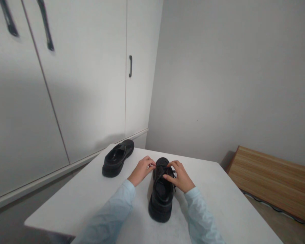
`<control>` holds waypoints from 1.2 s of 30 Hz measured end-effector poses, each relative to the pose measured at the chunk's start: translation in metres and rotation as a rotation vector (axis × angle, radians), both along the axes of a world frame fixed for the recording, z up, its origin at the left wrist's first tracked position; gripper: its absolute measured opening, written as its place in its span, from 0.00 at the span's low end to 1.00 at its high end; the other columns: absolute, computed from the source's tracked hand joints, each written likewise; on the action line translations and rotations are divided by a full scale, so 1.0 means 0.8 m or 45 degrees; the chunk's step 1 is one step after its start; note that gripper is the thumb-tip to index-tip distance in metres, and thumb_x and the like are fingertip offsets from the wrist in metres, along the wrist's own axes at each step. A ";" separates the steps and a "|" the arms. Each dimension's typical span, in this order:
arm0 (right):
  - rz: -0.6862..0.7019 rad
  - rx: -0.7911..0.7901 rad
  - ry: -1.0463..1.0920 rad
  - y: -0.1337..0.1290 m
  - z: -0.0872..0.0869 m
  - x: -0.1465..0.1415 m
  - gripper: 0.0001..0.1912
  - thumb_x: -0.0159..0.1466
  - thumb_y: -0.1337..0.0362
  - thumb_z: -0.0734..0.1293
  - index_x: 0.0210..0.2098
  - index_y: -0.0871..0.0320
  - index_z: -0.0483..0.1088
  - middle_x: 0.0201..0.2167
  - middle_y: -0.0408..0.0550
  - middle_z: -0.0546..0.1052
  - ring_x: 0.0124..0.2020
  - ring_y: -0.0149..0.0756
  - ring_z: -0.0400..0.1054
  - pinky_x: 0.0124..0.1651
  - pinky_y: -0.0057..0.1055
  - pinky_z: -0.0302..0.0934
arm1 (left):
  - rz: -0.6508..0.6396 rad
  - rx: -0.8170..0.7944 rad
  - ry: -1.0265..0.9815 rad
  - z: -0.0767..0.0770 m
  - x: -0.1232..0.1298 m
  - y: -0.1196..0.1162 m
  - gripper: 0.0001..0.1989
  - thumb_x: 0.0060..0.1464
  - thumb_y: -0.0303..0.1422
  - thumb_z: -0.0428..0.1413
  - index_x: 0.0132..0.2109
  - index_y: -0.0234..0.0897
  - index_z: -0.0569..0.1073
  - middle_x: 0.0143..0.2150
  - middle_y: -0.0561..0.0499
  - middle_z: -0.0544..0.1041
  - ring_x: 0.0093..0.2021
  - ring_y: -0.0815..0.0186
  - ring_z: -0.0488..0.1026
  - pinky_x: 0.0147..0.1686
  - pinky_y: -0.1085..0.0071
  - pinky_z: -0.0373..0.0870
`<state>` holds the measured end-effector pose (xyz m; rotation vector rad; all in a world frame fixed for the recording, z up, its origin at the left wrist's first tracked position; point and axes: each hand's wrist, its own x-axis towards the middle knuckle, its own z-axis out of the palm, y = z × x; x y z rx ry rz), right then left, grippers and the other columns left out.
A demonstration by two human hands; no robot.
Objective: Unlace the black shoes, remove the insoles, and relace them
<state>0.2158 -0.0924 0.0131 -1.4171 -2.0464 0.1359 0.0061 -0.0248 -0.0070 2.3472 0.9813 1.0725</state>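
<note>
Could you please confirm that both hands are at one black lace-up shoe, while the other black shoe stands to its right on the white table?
Not quite: the other black shoe stands to the left of the black lace-up shoe at both hands, still on the white table, as the head view shows.
</note>
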 end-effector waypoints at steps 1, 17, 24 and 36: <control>-0.013 0.002 -0.007 0.000 -0.001 0.001 0.18 0.55 0.55 0.69 0.42 0.55 0.65 0.43 0.50 0.67 0.46 0.43 0.63 0.48 0.39 0.59 | 0.001 0.009 0.004 -0.001 0.000 0.000 0.05 0.54 0.30 0.54 0.35 0.36 0.75 0.35 0.49 0.70 0.36 0.65 0.69 0.38 0.70 0.65; -0.048 -0.042 -0.072 0.002 -0.002 0.003 0.24 0.56 0.50 0.67 0.45 0.58 0.65 0.42 0.52 0.72 0.45 0.44 0.66 0.48 0.41 0.60 | 0.027 -0.243 -0.302 0.009 0.000 -0.006 0.06 0.56 0.35 0.49 0.36 0.37 0.67 0.35 0.51 0.74 0.37 0.66 0.71 0.37 0.71 0.67; 0.020 -0.007 -0.038 0.005 -0.005 0.004 0.24 0.55 0.51 0.68 0.47 0.58 0.67 0.44 0.53 0.72 0.47 0.44 0.66 0.50 0.41 0.60 | -0.161 -0.515 -0.573 0.008 0.002 -0.001 0.07 0.55 0.36 0.50 0.36 0.37 0.64 0.36 0.49 0.75 0.39 0.66 0.74 0.40 0.69 0.69; 0.011 0.009 -0.024 0.007 -0.008 0.005 0.27 0.55 0.51 0.68 0.50 0.59 0.66 0.46 0.54 0.70 0.48 0.44 0.65 0.52 0.42 0.61 | -0.372 -0.799 -0.802 0.019 0.003 -0.015 0.10 0.57 0.39 0.50 0.36 0.37 0.59 0.34 0.50 0.76 0.37 0.67 0.75 0.47 0.60 0.69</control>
